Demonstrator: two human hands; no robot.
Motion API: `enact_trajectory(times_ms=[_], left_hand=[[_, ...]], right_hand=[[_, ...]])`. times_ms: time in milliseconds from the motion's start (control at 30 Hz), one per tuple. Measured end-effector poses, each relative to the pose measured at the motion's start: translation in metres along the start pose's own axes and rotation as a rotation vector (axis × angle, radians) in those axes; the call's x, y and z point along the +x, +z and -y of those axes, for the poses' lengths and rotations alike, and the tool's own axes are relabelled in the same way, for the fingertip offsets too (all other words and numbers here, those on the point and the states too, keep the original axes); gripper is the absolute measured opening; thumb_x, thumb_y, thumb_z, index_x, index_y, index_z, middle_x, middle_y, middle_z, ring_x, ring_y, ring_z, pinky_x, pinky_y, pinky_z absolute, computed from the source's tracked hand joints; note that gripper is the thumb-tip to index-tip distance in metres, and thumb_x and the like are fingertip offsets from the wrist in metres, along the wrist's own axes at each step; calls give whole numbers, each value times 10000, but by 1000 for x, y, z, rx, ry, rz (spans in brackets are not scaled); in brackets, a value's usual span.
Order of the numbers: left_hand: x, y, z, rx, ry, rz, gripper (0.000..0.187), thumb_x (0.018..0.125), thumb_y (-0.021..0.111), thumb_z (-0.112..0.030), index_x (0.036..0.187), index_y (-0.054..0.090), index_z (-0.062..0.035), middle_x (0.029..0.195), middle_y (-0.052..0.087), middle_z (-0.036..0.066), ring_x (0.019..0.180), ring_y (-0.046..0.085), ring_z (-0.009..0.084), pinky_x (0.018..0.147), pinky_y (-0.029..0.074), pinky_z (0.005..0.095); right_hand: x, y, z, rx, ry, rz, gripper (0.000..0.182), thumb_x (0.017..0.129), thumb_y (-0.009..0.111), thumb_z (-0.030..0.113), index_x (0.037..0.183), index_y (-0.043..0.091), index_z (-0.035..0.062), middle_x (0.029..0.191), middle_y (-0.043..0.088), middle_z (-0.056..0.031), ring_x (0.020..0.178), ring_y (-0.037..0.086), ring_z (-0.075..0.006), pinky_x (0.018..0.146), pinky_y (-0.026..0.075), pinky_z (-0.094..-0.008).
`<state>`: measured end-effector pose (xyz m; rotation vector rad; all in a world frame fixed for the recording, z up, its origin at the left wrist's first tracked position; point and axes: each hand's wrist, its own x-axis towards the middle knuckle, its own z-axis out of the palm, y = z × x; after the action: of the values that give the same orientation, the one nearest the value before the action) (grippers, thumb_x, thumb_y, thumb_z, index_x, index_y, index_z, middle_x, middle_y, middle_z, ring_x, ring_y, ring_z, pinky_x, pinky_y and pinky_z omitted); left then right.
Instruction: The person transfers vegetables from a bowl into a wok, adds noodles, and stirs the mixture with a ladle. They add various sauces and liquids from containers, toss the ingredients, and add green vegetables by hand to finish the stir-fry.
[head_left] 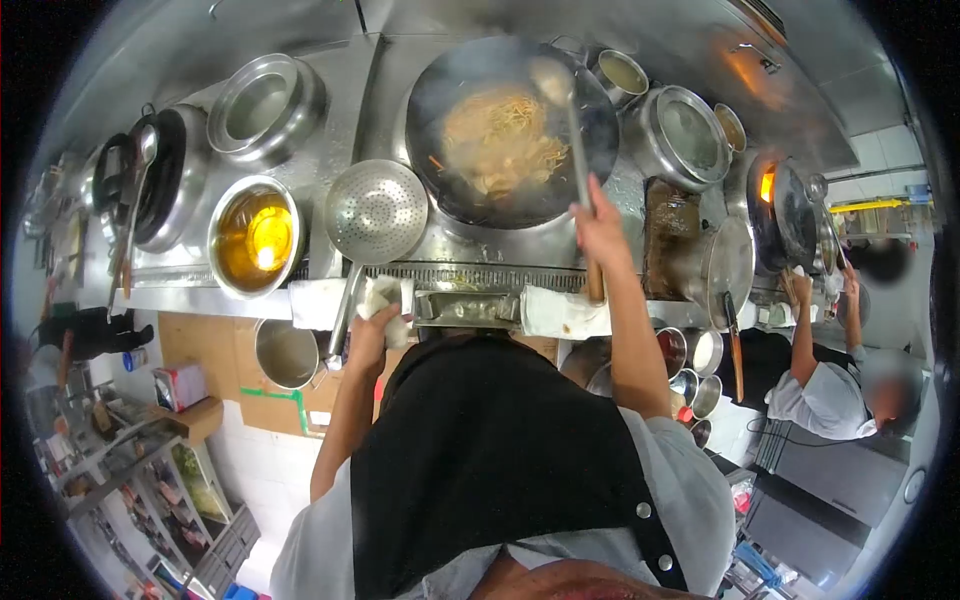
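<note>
A large black wok (440,185) holds steaming noodles (505,140). My right hand (603,235) is closed round the handle of a long ladle (580,150), whose bowl is over the upper right of the wok. Near the front edge of the stove, my left hand (370,335) is closed on a crumpled white cloth (385,295). A perforated strainer (376,212) rests left of the wok, its handle running down beside my left hand. Another white cloth (565,312) hangs over the stove's front edge.
On the left stand a bowl of yellow oil (255,237) and a metal pot (265,108). Another pot (690,138) is right of the wok. Farther right, a co-worker (820,390) works near a flame (768,183). Several small containers (706,352) sit below the stove edge.
</note>
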<state>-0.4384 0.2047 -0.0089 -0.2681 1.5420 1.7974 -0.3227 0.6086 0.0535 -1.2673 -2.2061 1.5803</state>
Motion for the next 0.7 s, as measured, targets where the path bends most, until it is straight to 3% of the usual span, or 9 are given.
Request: enact_trajectory(times_ms=[33, 100, 167, 267, 300, 333, 500, 667, 700], left_hand=[[2, 8, -8, -26, -58, 75, 294, 961, 674, -155, 1197, 634, 16, 962, 696, 104, 758, 682, 214, 673, 553, 341], [13, 25, -22, -83, -166, 233, 340, 1020, 633, -243, 1238, 613, 17, 980, 696, 113, 758, 688, 226, 660, 562, 352], [38, 49, -14, -65, -136, 232, 402, 1039, 602, -356, 1227, 618, -1, 971, 700, 110, 741, 684, 221, 623, 559, 368], [97, 91, 2, -133, -104, 180, 509, 1029, 581, -524, 1182, 631, -41, 937, 705, 110, 706, 671, 215, 551, 538, 391], [85, 115, -29, -58, -137, 135, 532, 1002, 604, -568, 1142, 638, -56, 908, 708, 95, 701, 664, 210, 542, 524, 390], [97, 132, -35, -38, -130, 131, 490, 995, 624, -526, 1126, 643, -53, 903, 708, 95, 706, 665, 212, 543, 523, 390], [158, 151, -16, 97, -94, 90, 259, 925, 703, -275, 1027, 659, -42, 865, 699, 94, 708, 661, 207, 549, 509, 380], [89, 64, 18, 20, 60, 168, 153, 876, 644, -27, 1028, 650, -11, 891, 664, 92, 788, 666, 208, 698, 548, 384], [51, 56, 16, 40, -11, 116, 197, 946, 592, -113, 1096, 635, 7, 958, 679, 112, 782, 671, 207, 661, 563, 356]], right_hand=[[12, -4, 12, 5, 18, -47, 699, 970, 632, 96, 1615, 363, 130, 997, 729, -125, 726, 666, -193, 681, 556, -362], [74, 22, -38, -293, -427, -268, 681, 979, 611, 131, 1611, 357, 123, 1097, 733, -193, 881, 709, -297, 805, 558, -419], [83, 43, -48, -432, -576, -261, 683, 983, 594, 167, 1614, 335, 120, 1157, 722, -253, 1004, 714, -387, 902, 545, -469], [1, 72, -23, -558, -329, 77, 745, 983, 575, 228, 1641, 230, 167, 1134, 687, -330, 1040, 682, -482, 945, 526, -531], [-48, 66, 24, -650, -82, 238, 759, 985, 567, 215, 1646, 193, 209, 1102, 680, -345, 1017, 677, -499, 941, 525, -547], [-54, 74, -24, -656, -292, 187, 769, 981, 572, 209, 1648, 190, 236, 1078, 678, -355, 1003, 675, -509, 919, 529, -543], [-106, 35, -56, -494, -339, 167, 765, 950, 632, 196, 1632, 284, 214, 1132, 676, -337, 1051, 649, -526, 946, 511, -524], [-90, 10, -28, -447, -205, -17, 766, 935, 662, 174, 1621, 321, 167, 1164, 664, -338, 1075, 636, -523, 959, 514, -473], [-99, 10, -21, -410, -256, -39, 755, 945, 654, 143, 1623, 322, 162, 1183, 692, -303, 1038, 684, -488, 911, 529, -467]])
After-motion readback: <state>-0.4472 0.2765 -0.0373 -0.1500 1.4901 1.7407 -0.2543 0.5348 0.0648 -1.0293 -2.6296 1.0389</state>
